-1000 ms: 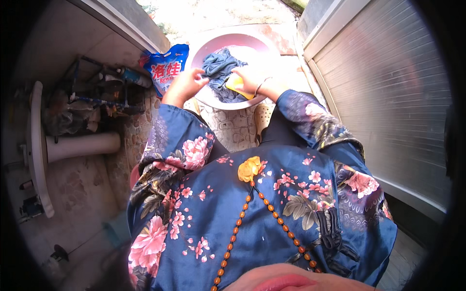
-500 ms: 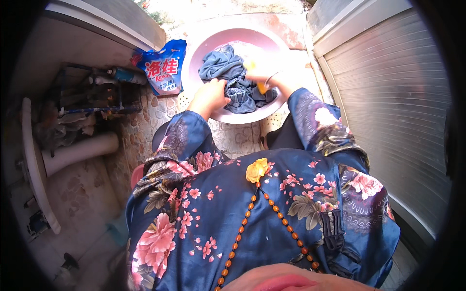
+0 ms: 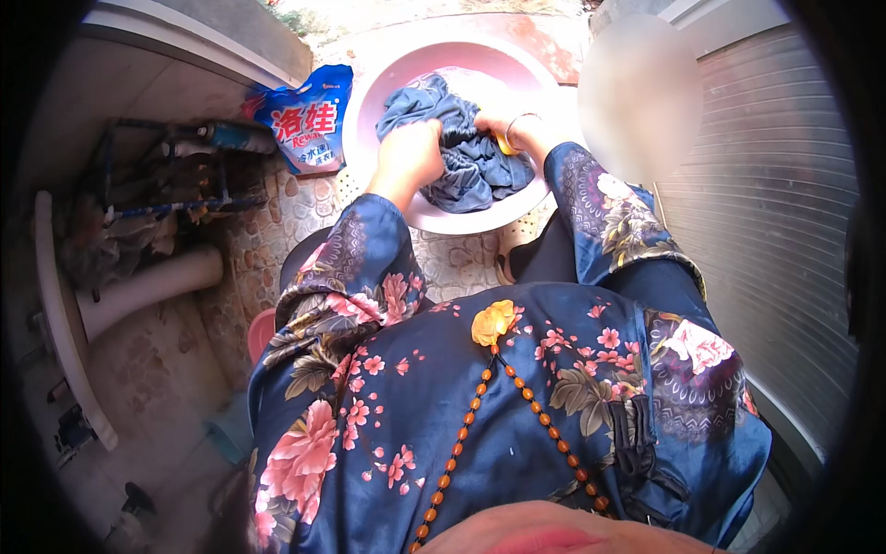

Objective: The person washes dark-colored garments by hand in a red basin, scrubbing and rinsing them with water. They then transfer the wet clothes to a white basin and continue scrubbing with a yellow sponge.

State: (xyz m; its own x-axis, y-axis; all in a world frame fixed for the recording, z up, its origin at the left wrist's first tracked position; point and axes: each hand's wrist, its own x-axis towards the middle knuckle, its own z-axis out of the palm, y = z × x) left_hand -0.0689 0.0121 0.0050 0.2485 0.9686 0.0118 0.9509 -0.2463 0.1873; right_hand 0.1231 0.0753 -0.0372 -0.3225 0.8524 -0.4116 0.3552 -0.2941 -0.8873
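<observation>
A blue denim-like garment (image 3: 475, 171) lies bunched and wet-looking in a pale pink basin (image 3: 443, 223). My left hand (image 3: 413, 155) is closed on the garment's left part, knuckles up, fingertips hidden in the folds. At its right side, my right hand (image 3: 522, 134) is closed round a small yellow object (image 3: 505, 144), mostly covered by the palm; its kind cannot be made out. The right fingertips rest near the cloth's upper right edge. A bracelet circles the right wrist.
A blue and red detergent bag (image 3: 309, 120) stands left of the basin on pebble-patterned floor (image 3: 295, 208). Farther left are a dark rack (image 3: 175, 203) with bottles and a white pedestal sink (image 3: 152, 277). A ribbed grey panel (image 3: 775, 203) borders the right side.
My right hand has drawn back up and right with the yellow object, whose motion blur is gone. My left hand has shifted slightly up and right, and the garment is more spread out toward the right.
</observation>
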